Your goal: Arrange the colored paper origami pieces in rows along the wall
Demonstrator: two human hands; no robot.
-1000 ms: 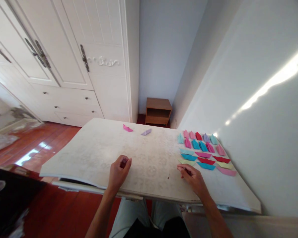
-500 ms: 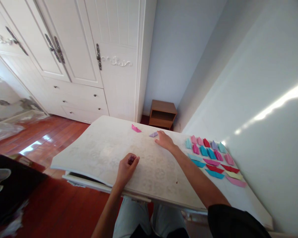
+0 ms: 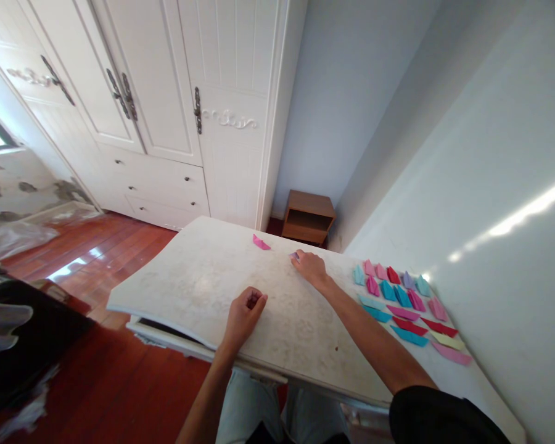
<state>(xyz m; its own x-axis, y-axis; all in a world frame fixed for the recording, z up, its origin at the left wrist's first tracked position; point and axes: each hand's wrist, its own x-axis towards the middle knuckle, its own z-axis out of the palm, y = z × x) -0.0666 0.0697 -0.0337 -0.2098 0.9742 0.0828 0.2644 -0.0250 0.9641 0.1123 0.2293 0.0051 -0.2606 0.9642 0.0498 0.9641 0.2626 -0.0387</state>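
My right hand is at the far side of the white table, fingers closed round a small lavender paper boat. Only one tip of that boat shows; the rest is hidden under the fingers. To its left a bright pink paper boat lies by the table's far edge. Nearer my body, my left hand rests at the table top with its fingers curled in, and nothing shows in it.
Rows of folded paper boats in several colours cover the table's right side by the wall. A white wardrobe and a small brown cabinet stand beyond the table. Dark bag-like material is at the left.
My right hand has closed over the lavender boat, which lay mostly uncovered at its fingertips before. My left hand stays curled in place. The view has shifted slightly left.
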